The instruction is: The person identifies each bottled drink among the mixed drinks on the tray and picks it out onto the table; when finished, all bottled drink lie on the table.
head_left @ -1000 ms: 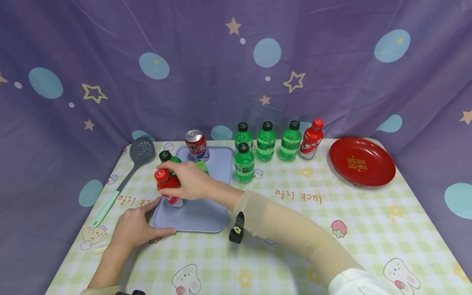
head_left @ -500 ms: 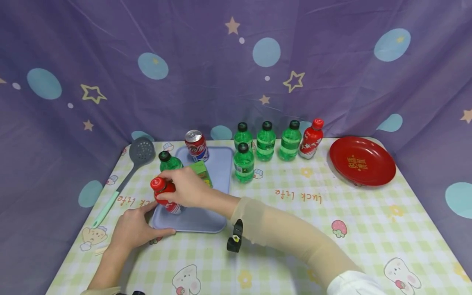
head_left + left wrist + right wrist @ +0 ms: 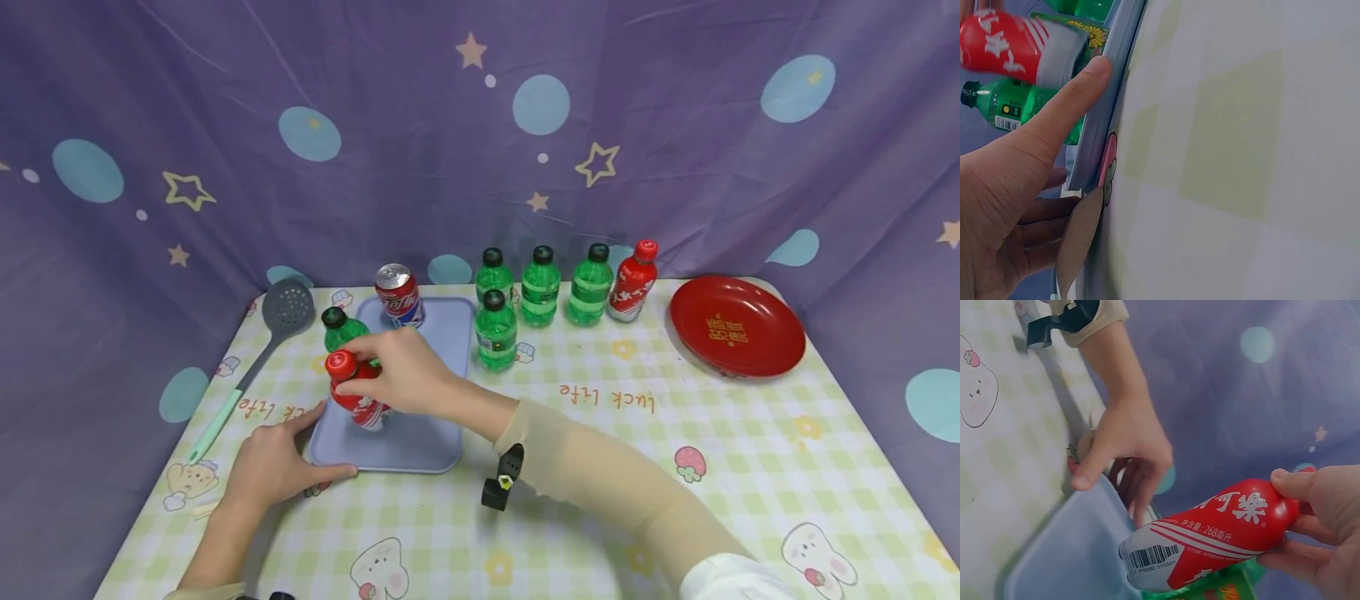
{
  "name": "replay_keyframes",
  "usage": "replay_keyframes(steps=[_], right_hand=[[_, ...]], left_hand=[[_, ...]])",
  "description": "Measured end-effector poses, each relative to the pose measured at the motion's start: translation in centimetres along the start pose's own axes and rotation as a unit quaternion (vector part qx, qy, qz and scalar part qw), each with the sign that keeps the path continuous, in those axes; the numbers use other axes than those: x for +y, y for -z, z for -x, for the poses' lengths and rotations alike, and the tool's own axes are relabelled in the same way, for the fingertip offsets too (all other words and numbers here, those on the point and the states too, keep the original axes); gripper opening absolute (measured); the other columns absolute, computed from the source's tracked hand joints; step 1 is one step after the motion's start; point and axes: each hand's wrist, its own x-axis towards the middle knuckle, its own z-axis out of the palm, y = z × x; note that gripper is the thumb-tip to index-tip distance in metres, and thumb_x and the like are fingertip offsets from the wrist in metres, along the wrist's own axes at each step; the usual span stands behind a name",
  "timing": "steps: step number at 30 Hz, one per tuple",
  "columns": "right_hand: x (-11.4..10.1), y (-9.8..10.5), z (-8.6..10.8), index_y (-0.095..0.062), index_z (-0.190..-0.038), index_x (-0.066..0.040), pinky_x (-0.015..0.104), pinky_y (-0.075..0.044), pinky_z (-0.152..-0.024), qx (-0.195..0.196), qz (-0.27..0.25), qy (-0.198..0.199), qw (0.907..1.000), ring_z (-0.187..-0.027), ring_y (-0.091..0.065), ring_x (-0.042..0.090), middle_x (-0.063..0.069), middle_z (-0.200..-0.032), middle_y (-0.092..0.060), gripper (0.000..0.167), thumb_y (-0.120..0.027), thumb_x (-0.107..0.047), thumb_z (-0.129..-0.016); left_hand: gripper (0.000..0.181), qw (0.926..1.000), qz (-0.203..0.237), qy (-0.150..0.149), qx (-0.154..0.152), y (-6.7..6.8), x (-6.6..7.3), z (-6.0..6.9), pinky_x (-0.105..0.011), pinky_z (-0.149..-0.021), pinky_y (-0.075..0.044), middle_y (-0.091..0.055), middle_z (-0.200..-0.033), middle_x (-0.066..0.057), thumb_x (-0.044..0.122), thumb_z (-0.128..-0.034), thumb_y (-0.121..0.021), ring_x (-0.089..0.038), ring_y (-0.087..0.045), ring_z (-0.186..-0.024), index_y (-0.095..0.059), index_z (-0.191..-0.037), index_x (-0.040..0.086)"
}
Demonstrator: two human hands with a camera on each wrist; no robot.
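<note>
- Right hand (image 3: 408, 371) pinches the red bottle (image 3: 366, 410) below its cap, thumb and fingertips on opposite sides.
- Left hand (image 3: 268, 467) is spread wide — thumb along the near rim — at a corner of the tray (image 3: 420, 446).
- That red bottle leans over the tray (whether its base touches is hard to tell).
- It looks like smooth plastic, probably fairly firm, moderately heavy if full, and unlikely to break; wet, it could slip. Its narrowed shoulder seems the surest hold — a hard squeeze lower down might dent it.
- Just beyond: a green bottle (image 3: 343, 331), a box (image 3: 1096, 36) and a can (image 3: 400, 298).
- Farther right: four green bottles (image 3: 496, 337), another red bottle (image 3: 632, 290), then a plate (image 3: 768, 333); at left, a skimmer (image 3: 288, 308).
</note>
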Motion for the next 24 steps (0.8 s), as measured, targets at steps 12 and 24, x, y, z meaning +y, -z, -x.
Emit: replay_keyframes(steps=[12,24], right_hand=[[1.7,4.1,3.3,-0.079,-0.123,-0.014,0.026,-0.064,-0.087,0.023,-0.025,-0.041,0.9986,-0.103,-0.08,0.012,0.0,-0.111,-0.084,0.039,-0.089,-0.03,-0.089],[3.9,8.0,8.0,-0.081,-0.118,-0.016,0.028,-0.065,-0.08,0.034,-0.014,-0.051,0.998,-0.097,-0.08,0.01,-0.002,-0.106,-0.084,0.035,-0.091,-0.029,-0.087]], left_hand=[[0.131,0.9998,-0.007,0.011,-0.013,0.3,0.3,0.0,-0.05,-0.062,-0.058,-0.073,-0.082,-0.026,0.09,-0.0472,-0.087,-0.034,-0.07,-0.068,-0.067,-0.143,0.002],[0.129,1.0,-0.007,-0.002,0.001,0.2,0.2,-0.1,-0.057,-0.068,-0.06,-0.074,-0.11,-0.037,0.089,-0.0472,-0.087,-0.048,-0.073,-0.08,-0.068,-0.141,0.002]])
